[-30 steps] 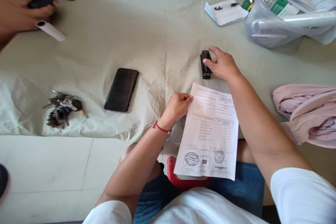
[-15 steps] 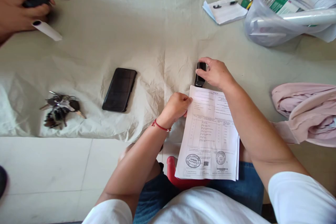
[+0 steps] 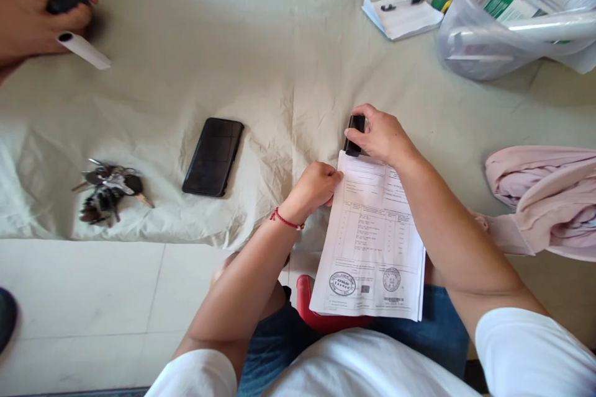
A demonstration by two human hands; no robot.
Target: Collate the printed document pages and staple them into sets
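Observation:
A small black stapler [image 3: 356, 131] stands at the top edge of a stack of printed papers [image 3: 367, 229]. My right hand [image 3: 384, 136] is closed on the stapler, thumb on its near side and fingers over its far end. The stapler's near end meets the sheets' upper left part. My left hand [image 3: 319, 185] pinches the left edge of the papers near the top corner, and a red string bracelet [image 3: 287, 222] circles that wrist. Round and oval stamps mark the top sheet's lower part. The papers' lower half hangs past the table edge over my lap.
A black phone [image 3: 213, 157] and a bunch of keys [image 3: 112, 189] lie left on the cloth-covered table [image 3: 223, 56]. Another person's hands [image 3: 41, 18] hold a dark object at upper left. Notepaper [image 3: 403, 17], a plastic tub [image 3: 479, 56] and pink cloth [image 3: 549, 198] are to the right.
The stapler's near end has come onto the top edge of the papers, with my right hand moving slightly toward me. My left hand keeps its pinch on the papers.

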